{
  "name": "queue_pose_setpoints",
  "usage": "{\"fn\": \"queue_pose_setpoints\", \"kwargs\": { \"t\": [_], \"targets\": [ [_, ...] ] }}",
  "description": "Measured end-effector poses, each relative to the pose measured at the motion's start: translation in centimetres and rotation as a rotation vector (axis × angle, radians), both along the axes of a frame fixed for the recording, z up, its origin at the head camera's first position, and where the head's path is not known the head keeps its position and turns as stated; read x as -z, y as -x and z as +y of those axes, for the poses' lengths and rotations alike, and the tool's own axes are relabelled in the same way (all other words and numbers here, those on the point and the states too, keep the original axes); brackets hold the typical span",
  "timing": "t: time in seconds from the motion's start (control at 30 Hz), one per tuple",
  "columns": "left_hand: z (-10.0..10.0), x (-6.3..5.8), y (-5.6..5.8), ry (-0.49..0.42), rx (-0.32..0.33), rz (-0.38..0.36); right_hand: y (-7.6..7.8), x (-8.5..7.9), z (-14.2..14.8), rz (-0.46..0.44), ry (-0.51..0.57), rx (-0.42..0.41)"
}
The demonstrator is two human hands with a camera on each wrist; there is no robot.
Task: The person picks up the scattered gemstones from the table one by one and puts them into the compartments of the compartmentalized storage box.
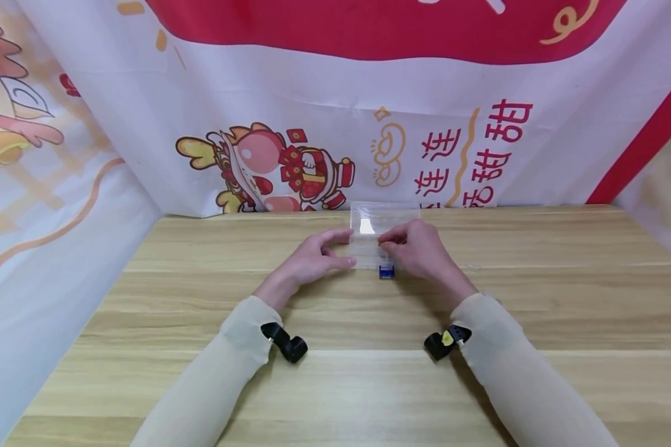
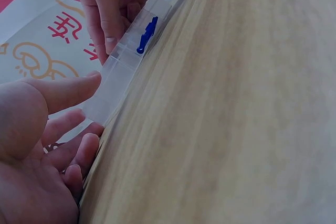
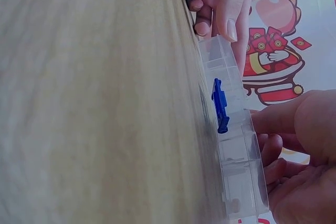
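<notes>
A clear plastic compartment box point(image 3: 231, 153) lies on the wooden table near the cloth backdrop. Its blue latch point(image 3: 220, 106) juts from the side nearest me. My left hand point(image 1: 319, 254) is spread around the box's left end, thumb near the front corner and a fingertip at the rear part of that edge. In the left wrist view its other fingers are loosely bent beside the box. Over the right half hovers my right hand point(image 1: 419, 248), thumb and index finger drawn together above the compartments, the remaining fingers curled. I cannot tell whether anything small is between those fingertips.
The wooden table point(image 1: 358, 385) ends at a printed cloth backdrop point(image 1: 307, 87) just behind the box. More cloth hangs at the left and right sides. A small black camera point(image 1: 293, 349) is strapped at the left cuff, another black camera point(image 1: 438, 346) at the right.
</notes>
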State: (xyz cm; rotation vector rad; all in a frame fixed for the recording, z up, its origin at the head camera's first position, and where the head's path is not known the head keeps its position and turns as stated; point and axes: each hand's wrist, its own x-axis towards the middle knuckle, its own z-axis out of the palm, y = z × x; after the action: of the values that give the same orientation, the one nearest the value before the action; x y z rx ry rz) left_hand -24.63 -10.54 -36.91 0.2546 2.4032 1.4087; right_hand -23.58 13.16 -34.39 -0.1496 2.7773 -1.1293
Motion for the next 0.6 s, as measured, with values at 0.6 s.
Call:
{"fn": "queue_pose_setpoints", "kwargs": {
  "t": [0.6],
  "targets": [
    [-0.07, 0.04, 0.04, -0.003, -0.002, -0.013, 0.08, -0.03, 0.03, -0.003, -0.003, -0.014]
  ]
}}
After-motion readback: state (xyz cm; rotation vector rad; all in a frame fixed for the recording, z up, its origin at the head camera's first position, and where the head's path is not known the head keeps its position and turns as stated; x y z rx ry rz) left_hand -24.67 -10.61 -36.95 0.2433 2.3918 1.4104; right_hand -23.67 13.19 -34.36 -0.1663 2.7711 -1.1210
